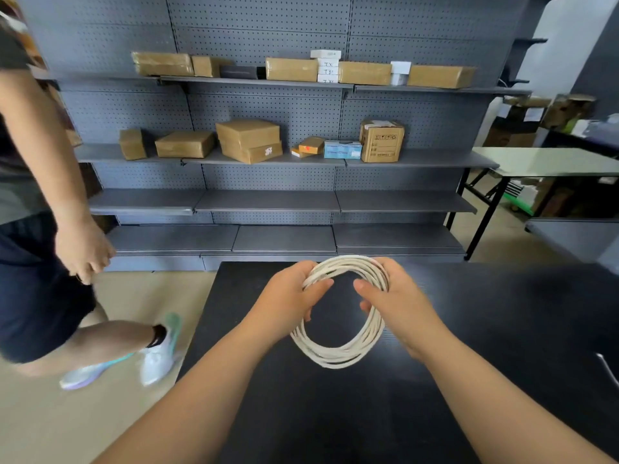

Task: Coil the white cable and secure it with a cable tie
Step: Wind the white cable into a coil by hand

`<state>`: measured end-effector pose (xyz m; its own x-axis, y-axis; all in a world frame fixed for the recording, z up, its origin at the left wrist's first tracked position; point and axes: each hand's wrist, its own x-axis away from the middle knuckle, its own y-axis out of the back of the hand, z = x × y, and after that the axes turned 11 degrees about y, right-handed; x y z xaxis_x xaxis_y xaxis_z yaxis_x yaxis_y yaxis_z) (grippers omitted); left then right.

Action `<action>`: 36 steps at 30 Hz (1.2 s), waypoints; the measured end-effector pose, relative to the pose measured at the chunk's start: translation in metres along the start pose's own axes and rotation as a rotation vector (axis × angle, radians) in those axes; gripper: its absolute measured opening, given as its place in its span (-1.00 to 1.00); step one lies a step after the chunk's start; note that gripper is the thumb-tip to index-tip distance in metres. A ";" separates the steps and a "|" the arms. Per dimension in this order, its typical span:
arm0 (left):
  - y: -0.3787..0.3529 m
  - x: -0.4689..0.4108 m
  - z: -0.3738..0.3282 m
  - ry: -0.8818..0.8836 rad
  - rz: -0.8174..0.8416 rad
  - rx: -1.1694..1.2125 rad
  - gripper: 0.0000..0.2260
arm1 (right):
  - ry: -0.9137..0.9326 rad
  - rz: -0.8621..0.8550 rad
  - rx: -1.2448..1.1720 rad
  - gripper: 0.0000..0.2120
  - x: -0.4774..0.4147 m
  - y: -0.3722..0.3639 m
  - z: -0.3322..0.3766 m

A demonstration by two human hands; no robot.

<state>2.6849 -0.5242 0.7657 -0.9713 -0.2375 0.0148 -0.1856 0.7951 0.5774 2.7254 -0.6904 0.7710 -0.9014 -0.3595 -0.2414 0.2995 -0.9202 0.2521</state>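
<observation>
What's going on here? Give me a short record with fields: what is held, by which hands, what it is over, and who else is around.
held: white cable, wound into a round coil
left hand: grips the coil's upper left
right hand: grips the coil's upper right
cable tie: none visible on the coil
surface below: black table
background: grey shelves with cardboard boxes
bystander: walking past on the left

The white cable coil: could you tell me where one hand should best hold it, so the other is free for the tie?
Probably pinch the white cable coil at its upper right arc, where the right hand already wraps the gathered loops, coming from outside the ring with the fingers through the open centre. The strands bunch together there, while the lower arc hangs looser above the black table. No tie is visible.
</observation>
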 end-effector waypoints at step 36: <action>0.010 -0.006 -0.013 0.071 0.083 0.172 -0.88 | -0.191 -0.168 -0.526 -0.83 -0.004 0.001 0.006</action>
<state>2.6912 -0.5220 0.7816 -0.9724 -0.2014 0.1175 -0.1343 0.8958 0.4237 2.7278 -0.6885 0.7774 -0.9757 -0.2125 -0.0527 0.2186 -0.9331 -0.2856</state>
